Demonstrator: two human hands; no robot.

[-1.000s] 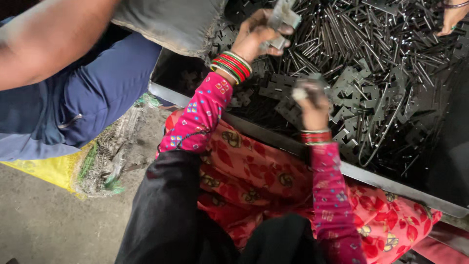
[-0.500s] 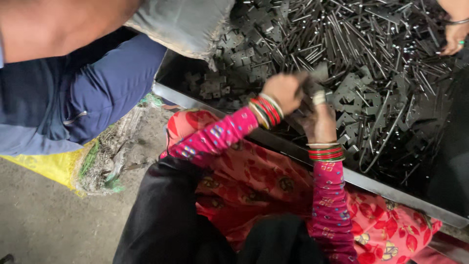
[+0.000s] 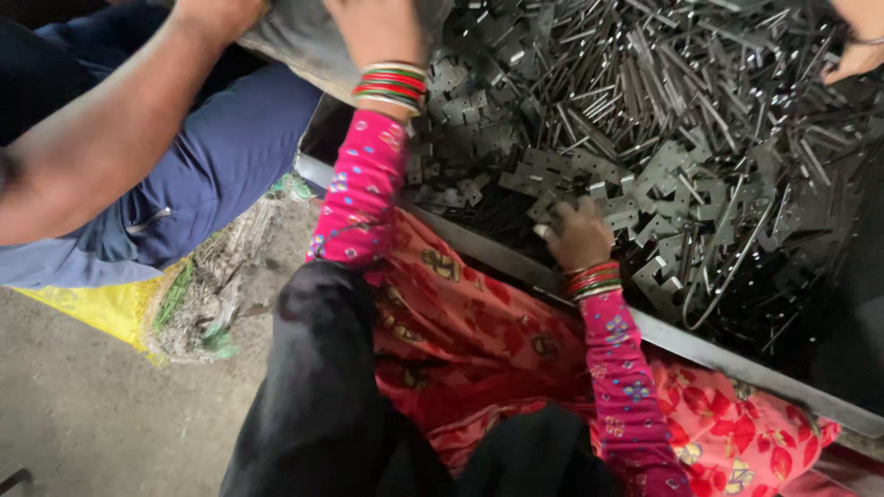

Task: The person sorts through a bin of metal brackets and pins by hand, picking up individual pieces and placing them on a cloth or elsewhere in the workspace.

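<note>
The left hand point(image 3: 373, 28) reaches up gripping a grey sack point(image 3: 304, 46); the right hand point(image 3: 578, 235), fingers curled, rests on flat metal pieces point(image 3: 645, 184).

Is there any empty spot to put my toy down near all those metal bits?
The tray is heaped with metal pieces, with the right hand in them. Bare concrete floor lies lower left, bordered by the yellow sack and the black cloth.

Bright pink sleeves with small floral print cover both forearms. Stacked red, green and gold bangles ring the wrists of the left hand point(image 3: 373, 23) and right hand point(image 3: 578, 235). A red patterned garment and black cloth drape below.
</note>
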